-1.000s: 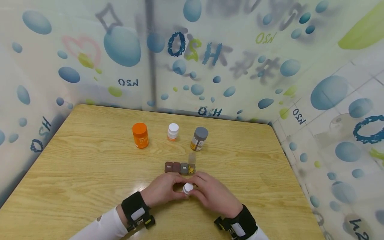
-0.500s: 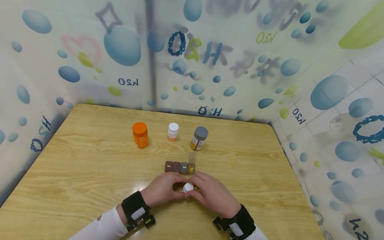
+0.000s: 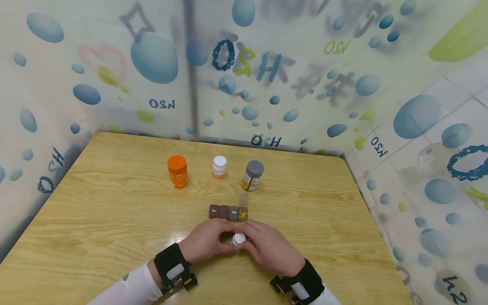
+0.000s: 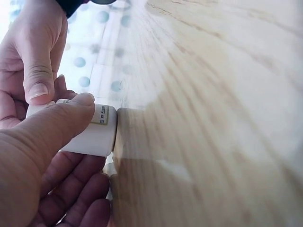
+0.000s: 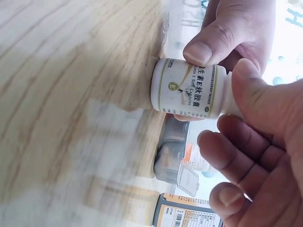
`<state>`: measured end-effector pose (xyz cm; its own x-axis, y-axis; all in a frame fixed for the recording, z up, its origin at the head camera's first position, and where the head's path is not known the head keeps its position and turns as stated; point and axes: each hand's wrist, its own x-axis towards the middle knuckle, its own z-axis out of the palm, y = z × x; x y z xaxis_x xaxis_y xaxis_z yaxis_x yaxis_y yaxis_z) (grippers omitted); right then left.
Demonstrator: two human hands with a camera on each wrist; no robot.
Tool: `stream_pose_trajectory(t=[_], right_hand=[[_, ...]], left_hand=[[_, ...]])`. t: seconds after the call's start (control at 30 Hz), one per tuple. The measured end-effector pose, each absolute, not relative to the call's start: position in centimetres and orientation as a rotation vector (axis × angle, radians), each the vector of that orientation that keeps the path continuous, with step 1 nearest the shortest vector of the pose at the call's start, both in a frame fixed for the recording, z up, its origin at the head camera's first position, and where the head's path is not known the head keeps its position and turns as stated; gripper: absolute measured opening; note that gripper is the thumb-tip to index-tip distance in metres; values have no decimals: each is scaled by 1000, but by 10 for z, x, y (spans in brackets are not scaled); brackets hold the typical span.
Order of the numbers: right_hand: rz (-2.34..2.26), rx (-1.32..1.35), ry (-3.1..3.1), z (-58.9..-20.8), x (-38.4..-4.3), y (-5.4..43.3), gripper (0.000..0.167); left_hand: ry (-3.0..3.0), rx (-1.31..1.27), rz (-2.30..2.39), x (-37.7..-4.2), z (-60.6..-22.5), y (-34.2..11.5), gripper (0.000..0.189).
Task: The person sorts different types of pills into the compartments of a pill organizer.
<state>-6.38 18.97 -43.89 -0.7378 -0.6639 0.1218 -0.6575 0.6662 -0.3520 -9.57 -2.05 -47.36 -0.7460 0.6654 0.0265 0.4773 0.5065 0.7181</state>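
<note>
A small white bottle of vitamin E soft capsules stands on the table between both hands. My left hand grips its body, thumb on the near side, as the left wrist view shows. At the top, my right hand pinches the white cap between thumb and index finger; the cap sits on the bottle. Just beyond the hands lies a pill organizer with several compartments in a row. Its rightmost compartment has the clear lid raised, and yellow capsules show inside.
Behind the organizer stand an orange bottle, a white bottle with an orange lower band, and a grey-capped bottle. All three have caps on. The wooden table meets a patterned curtain at the back.
My right hand and wrist have shifted very slightly left while the fingers stay on the cap. The left hand, the bottle and the organizer keep their places.
</note>
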Motion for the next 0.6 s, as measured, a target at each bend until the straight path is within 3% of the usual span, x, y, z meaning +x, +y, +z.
stream_pose_trajectory(t=[0.6], right_hand=[[-604,-1079,2883,-441,-62,186,25]], left_hand=[[2474,908,1088,-95,-473,-19,38]])
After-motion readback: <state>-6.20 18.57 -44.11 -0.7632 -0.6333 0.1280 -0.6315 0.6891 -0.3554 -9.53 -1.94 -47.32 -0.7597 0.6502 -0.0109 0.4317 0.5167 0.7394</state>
